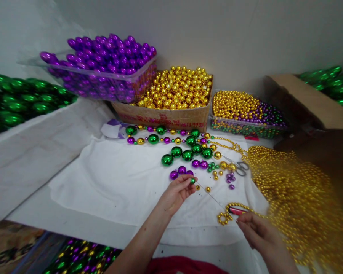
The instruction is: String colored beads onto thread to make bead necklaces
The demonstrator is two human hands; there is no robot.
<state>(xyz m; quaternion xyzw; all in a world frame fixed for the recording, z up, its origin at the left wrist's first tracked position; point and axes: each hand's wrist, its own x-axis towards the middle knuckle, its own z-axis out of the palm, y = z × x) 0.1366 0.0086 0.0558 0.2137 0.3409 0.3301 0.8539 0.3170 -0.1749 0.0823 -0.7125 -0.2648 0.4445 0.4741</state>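
My left hand (179, 190) pinches a small green bead (192, 180) between thumb and fingertips above the white cloth. A thin thread (211, 195) runs from there down to the right, towards a strand of small gold beads (224, 219). Beside that strand is a red lighter (236, 211), just past the fingertips of my right hand (255, 228). The right fingers are closed together; what they hold is too small to make out. Close to my left hand lie purple balls (174, 175), large green balls (167, 160) and loose gold beads (208, 189).
A beaded garland (153, 139) lies across the back of the white cloth (103, 175), near scissors (241, 168). Behind stand a tub of purple beads (97, 76), a box of gold balls (162, 118) and a mixed-bead tub (242, 125). Gold bead strands (297, 198) heap at right.
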